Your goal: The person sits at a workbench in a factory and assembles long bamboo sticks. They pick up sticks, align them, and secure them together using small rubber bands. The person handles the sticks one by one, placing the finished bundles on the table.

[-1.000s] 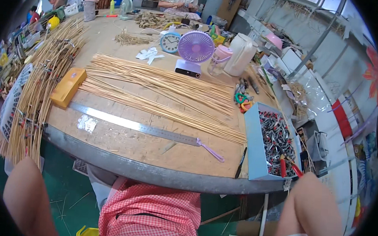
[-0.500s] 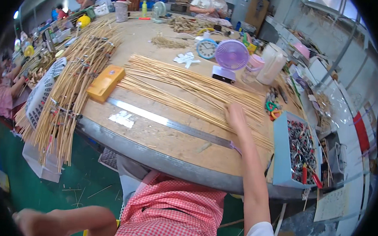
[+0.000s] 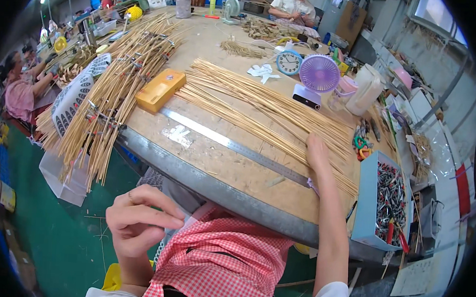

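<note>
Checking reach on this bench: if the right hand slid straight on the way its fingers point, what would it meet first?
The right hand already rests on the thin pale bamboo sticks; beyond them, probably the small purple desk fan, though depth is unclear.

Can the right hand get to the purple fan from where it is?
Probably yes: the right hand lies on the bamboo sticks, and only flat sticks lie between it and the purple fan.

Single view, head-worn fisheye, left of a side-by-side pair. It looks steeply down and forward over the workbench (image 3: 204, 173) from close above the wearer's lap. The red checked apron (image 3: 221, 266) fills the lower edge; the bench edge bends into an arc. Far end of the bench and a seated co-worker (image 3: 294, 3) sit at the top rim. Dark vignette rings the corners.
</note>
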### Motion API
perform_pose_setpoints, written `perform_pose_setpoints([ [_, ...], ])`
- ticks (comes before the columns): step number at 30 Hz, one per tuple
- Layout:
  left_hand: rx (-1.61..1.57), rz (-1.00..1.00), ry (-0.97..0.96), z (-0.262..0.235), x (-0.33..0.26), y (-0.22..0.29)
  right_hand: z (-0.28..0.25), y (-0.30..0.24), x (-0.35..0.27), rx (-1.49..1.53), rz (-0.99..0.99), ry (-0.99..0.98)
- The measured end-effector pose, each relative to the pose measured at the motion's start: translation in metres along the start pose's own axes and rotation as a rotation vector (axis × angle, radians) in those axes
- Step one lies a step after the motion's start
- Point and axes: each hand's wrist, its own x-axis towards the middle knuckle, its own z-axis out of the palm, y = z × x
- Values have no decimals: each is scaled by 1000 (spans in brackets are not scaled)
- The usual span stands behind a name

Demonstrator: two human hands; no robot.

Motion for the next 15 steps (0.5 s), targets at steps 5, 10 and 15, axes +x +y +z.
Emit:
perform_pose_setpoints([
  [5, 2, -130, 0, 7, -2, -7, 7, 12, 2, -27, -63, -68],
  [10, 46, -176, -67, 6, -2, -14, -21, -1, -4, 178, 20, 107],
  [15, -37, -304, -1, 4, -19, -48, -93, -74, -42, 626, 74, 166],
])
